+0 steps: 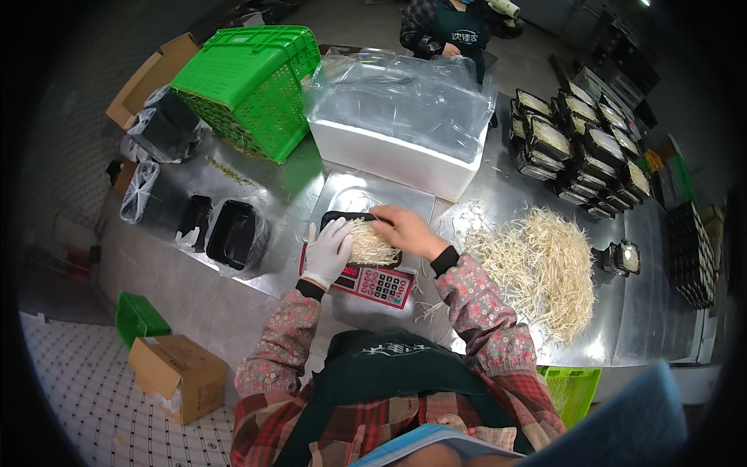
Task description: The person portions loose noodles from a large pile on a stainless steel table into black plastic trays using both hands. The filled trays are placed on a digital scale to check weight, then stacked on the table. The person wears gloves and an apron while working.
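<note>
A black plastic tray [398,261] heaped with pale bean sprouts [373,245] sits on the steel pan of a digital scale [419,204] with a red keypad panel. My left hand [327,251], in a white glove, lies over the tray's left side, its fingers on the sprouts and its thumb apart. Bare, my right hand [408,229] reaches in from the right. Its curled fingers touch the far right part of the tray and the sprouts; whether they pinch anything is unclear. To the right, a large loose pile of bean sprouts [548,268] spreads over the steel table [642,327].
Behind the scale stands a white foam box [397,154] of clear plastic lids [397,111]. Left are a green crate [251,87] and bagged black trays [231,234]. Filled trays [583,140] are stacked at right. A person [446,29] stands across the table.
</note>
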The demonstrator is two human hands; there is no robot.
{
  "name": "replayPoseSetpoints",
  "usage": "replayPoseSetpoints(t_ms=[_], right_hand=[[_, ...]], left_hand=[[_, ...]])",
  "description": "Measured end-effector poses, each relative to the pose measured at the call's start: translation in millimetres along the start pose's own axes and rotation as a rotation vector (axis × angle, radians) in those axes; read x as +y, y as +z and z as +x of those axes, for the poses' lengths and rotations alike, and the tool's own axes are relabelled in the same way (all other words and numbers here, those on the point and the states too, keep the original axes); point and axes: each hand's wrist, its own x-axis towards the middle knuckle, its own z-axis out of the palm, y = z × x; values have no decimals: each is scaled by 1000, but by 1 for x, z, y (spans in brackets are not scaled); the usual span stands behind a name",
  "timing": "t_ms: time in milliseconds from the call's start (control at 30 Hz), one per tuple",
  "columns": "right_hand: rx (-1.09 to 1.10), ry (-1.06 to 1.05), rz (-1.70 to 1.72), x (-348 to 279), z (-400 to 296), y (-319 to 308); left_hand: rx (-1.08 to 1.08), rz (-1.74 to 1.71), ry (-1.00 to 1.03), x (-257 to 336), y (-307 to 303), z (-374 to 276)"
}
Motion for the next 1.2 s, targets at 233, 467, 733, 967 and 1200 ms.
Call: replayPoseSetpoints(t_ms=[233,467,733,967,1200], right_hand=[[204,-98,-232,61,76,18],[91,-391,-318,103,54,59],[433,46,-496,153,-142,-59],[1155,684,-159,161,-332,-99],[972,794,-610,100,-416,-39]], left_hand=[[-36,-34,6,-37,-25,-9],[-31,-39,-22,-33,-26,-8],[-6,-106,44,-16,-1,20],[150,0,194,36,28,57],[-42,-582,623,162,52,30]])
